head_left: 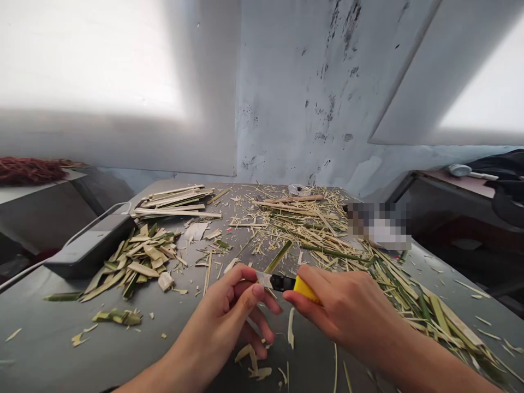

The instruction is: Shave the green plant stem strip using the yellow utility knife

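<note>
While pinching a small bamboo sliver in the left hand low over the bench, gripping the yellow utility knife in the right hand, blade meeting it, shavings dropping below, cut strips piling leftward.

Craft workshop: bamboo-littered worktable

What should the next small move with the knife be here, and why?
Probably a short, shallow stroke of the blade away from the left hand. The right hand grips the yellow utility knife with its blade resting against the small piece pinched in the left fingers, and the thumb sits close to the edge. Thin shavings below suggest paring.
</note>
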`<state>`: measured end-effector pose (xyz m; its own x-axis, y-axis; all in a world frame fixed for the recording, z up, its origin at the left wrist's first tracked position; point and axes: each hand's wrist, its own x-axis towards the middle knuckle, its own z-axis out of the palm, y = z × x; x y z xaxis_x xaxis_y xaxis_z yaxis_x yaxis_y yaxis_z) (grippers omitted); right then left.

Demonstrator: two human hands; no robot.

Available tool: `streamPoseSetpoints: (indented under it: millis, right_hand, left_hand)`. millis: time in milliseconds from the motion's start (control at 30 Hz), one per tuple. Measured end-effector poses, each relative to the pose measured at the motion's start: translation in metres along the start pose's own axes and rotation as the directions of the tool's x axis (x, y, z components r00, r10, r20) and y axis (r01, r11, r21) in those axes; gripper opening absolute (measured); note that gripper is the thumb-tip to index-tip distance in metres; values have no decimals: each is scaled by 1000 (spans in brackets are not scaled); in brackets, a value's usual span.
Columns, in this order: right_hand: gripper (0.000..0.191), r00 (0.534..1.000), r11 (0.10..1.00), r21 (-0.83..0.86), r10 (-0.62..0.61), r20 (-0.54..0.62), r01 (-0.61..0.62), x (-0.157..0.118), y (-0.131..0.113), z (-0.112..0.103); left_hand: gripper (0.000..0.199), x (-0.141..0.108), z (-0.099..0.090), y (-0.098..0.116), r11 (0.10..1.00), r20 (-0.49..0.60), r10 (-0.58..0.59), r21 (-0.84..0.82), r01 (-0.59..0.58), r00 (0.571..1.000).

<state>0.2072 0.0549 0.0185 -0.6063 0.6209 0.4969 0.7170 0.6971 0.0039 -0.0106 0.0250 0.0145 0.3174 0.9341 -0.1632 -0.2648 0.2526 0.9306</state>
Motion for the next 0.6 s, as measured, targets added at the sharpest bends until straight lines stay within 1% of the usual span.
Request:
streamPoseSetpoints:
  millis: [100,133,167,200,233,267,333,367,433,500,533,600]
  right_hand:
    - [49,1000,999,-44,23,-6,-23,2,2,9]
    - [51,998,994,-85,66,12,-64,4,8,11]
    - [53,990,981,-142,139,38,-132,6,17,13]
    - [55,972,957,-204,226,65,-208,9,30,13]
    - [56,930,904,-283,356,88,-319,11,43,12]
    - [56,899,863,-324,431,73,-388,13,56,9]
    - [55,869,821,-353,493,39,-449,15,75,-1]
    - [54,868,821,-338,496,22,-461,15,78,-7]
    - [52,897,875,-215,442,-8,-433,12,68,-15]
    - [50,951,950,-58,307,-24,-308,8,43,-17]
    - [48,973,973,-12,229,-22,-229,6,30,-16]
    - [45,994,994,7,106,-8,-106,1,7,-10]
  left_hand:
    - [36,1,-1,0,999,-23,30,24,-30,999]
    - [34,1,-1,-1,999,-29,33,35,-32,999]
    - [33,0,0,-2,999,-34,28,44,-27,999]
    - [33,-1,0,-3,999,-35,12,47,-10,999]
    - [34,-3,1,-4,999,-31,-11,38,12,999]
    - [35,-4,2,-5,999,-23,-37,24,38,999]
    - [38,-5,4,-6,998,-16,-67,0,67,998]
    - [39,-5,4,-6,998,-23,-70,1,70,997]
    - [41,-3,3,-4,998,-65,-50,34,53,997]
    - [42,-1,2,-2,997,-106,-31,70,39,994]
    - [43,-1,2,-1,996,-121,-27,77,37,992]
    - [46,-1,2,1,997,-146,-14,79,26,989]
